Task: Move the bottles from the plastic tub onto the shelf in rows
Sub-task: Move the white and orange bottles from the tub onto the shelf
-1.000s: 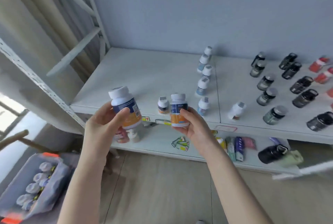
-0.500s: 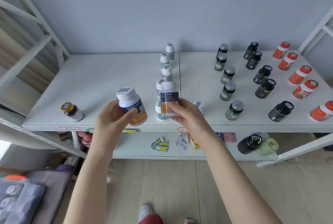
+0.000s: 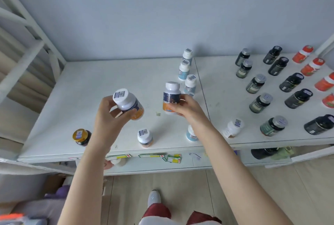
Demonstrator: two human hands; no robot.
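Note:
My left hand [image 3: 110, 116] grips a white-capped bottle [image 3: 127, 102] with a blue and orange label, tilted, above the white shelf [image 3: 101, 83]. In my right hand [image 3: 186, 106] is a matching bottle [image 3: 171, 96], held upright over the shelf's middle, just left of a row of small white bottles with light-blue labels [image 3: 184, 68]. A small white bottle with an orange label [image 3: 144, 137] stands near the front edge between my arms. The plastic tub is mostly out of frame at the bottom left.
A gold-capped jar [image 3: 81, 136] stands at the shelf's front left. Rows of dark green [image 3: 260, 102], black [image 3: 291, 82] and red [image 3: 313, 66] bottles fill the right half. A white bottle [image 3: 233, 128] lies tilted near the front. A lower shelf [image 3: 162, 164] holds tags and more items.
Both hands have carried their bottles up and farther over the shelf. The view has risen and swung right, and the tub has dropped out of sight.

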